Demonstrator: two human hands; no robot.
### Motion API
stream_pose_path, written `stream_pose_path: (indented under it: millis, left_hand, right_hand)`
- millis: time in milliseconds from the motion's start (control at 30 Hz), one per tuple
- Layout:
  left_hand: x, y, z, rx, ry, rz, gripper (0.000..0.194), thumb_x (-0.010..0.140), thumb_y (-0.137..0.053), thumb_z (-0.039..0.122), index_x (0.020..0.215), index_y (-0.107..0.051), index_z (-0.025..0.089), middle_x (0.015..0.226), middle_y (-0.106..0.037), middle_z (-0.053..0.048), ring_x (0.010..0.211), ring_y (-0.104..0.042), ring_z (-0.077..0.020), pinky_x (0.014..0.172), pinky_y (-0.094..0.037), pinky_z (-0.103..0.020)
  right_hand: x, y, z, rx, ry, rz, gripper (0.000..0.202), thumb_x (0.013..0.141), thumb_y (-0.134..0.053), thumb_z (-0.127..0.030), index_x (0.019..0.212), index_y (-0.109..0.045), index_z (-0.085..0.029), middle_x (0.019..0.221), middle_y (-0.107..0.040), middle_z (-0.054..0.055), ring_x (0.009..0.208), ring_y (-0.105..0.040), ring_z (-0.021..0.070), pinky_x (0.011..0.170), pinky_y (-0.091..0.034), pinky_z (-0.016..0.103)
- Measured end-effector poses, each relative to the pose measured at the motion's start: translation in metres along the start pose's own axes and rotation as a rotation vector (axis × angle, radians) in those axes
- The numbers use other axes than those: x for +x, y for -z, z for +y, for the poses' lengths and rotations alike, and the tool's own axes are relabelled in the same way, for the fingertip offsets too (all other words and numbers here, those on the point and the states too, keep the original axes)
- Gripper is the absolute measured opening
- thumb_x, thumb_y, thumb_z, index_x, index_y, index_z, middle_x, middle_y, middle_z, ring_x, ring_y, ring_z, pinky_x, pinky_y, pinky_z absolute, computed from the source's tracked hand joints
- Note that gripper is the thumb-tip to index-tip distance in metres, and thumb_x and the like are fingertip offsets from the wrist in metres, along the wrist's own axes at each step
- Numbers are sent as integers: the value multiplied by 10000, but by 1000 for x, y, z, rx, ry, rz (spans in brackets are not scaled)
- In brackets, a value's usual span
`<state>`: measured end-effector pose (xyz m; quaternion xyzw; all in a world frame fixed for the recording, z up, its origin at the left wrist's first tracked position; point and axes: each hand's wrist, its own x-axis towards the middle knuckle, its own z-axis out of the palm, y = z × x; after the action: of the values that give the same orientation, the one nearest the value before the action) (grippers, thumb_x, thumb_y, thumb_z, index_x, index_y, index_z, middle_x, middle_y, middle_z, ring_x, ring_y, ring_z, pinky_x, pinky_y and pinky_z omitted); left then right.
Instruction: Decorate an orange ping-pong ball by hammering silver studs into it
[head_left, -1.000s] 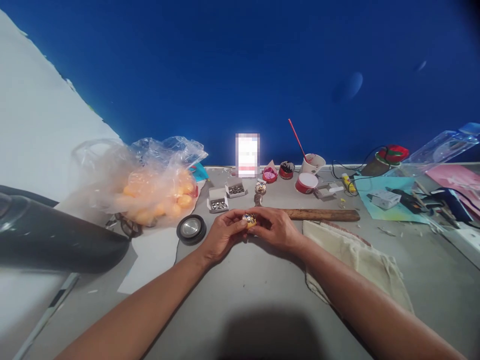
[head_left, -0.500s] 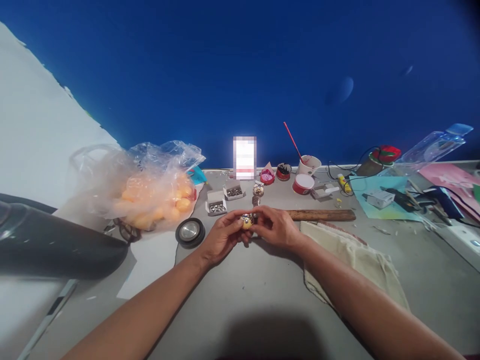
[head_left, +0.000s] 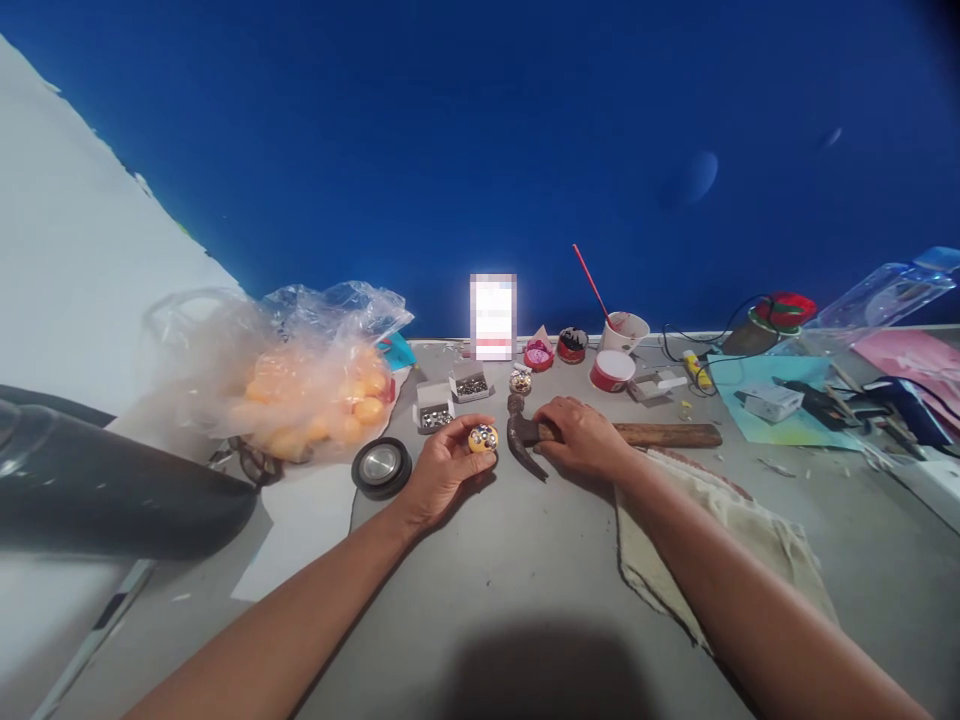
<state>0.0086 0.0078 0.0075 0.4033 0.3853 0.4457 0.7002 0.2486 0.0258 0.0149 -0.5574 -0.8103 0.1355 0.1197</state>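
Observation:
Between the thumb and fingers of my left hand (head_left: 444, 468) is a small yellow ball (head_left: 483, 438) with shiny silver studs on its surface. My right hand (head_left: 581, 437) lies over the handle of a claw hammer (head_left: 660, 435), its fingers curled round the wood close to the head. The hammer rests on the grey table, with its claw pointing toward me. Beyond the hammer head stands a similar studded ball (head_left: 520, 381). Two small open boxes, a near box (head_left: 434, 416) and a far box (head_left: 472, 385), hold many tiny shiny metal pieces.
A clear plastic bag (head_left: 322, 390) of orange-yellow balls is at the left, near a black round object with a metal centre (head_left: 382, 467). A cloth (head_left: 712, 540) lies under my right forearm. Further back are a paper cup (head_left: 626, 330) and a red-sided tub (head_left: 613, 370).
My right hand has left the ball and moved right onto the hammer handle. My left hand keeps the ball, now turned with more studs showing.

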Motion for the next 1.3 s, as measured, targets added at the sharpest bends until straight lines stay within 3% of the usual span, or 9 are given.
stream_pose_path:
  millis: [167, 367, 533, 700, 833, 967, 1300]
  left_hand:
    - [-5, -2, 1, 289, -155, 96, 509, 640, -897, 204, 1108, -696, 183, 967, -688, -7, 833, -653, -131, 764, -553, -241]
    - [0, 5, -4, 365, -139, 67, 513, 684, -882, 246, 1160, -709, 164, 942, -748, -42, 856, -692, -186, 786, -571, -304]
    - [6, 7, -8, 427, -147, 124, 499, 656, -875, 212, 1135, -741, 166, 885, -742, -38, 792, -663, -182, 723, -562, -302]
    - [3, 3, -8, 449, -181, 126, 445, 662, -849, 213, 1089, -736, 165, 876, -718, -27, 770, -629, -172, 714, -535, -299]
    - [2, 1, -10, 440, -235, 111, 413, 650, -822, 181, 1054, -736, 172, 943, -715, -32, 811, -623, -169, 739, -508, -286]
    - [4, -3, -13, 409, -250, 118, 390, 654, -783, 156, 1039, -730, 182, 981, -718, -42, 855, -635, -183, 767, -504, -291]
    - [0, -7, -10, 437, -234, 68, 366, 685, -779, 160, 1045, -711, 173, 830, -680, 3, 744, -592, -148, 703, -457, -261]
  right_hand:
    - [0, -1, -3, -121, 54, 33, 148, 958, -635, -309, 1051, -676, -201, 1068, -694, 89, 1016, -599, 241, 845, -397, 338]
    - [-7, 0, -13, -201, 41, 180, 156, 975, -564, -293, 1018, -667, -185, 973, -714, 101, 886, -627, 234, 691, -353, 326]
    - [-13, 0, -13, -162, 24, 441, 322, 875, -669, -532, 958, -711, -224, 788, -730, 47, 698, -627, 207, 578, -280, 309]
    - [-20, 1, -22, -175, 193, 708, 318, 937, -642, -497, 953, -763, -204, 794, -753, 76, 669, -642, 192, 611, -359, 310]
    - [-21, -2, -26, -186, 301, 702, 311, 950, -640, -489, 969, -763, -204, 804, -758, 79, 694, -652, 193, 637, -394, 308]
    - [-22, -2, -28, -192, 277, 679, 322, 955, -633, -514, 975, -751, -215, 823, -762, 85, 726, -658, 203, 647, -409, 311]
    - [-23, 5, -39, -254, 208, 666, 352, 959, -598, -519, 897, -777, -223, 711, -714, 73, 670, -609, 199, 615, -369, 317]
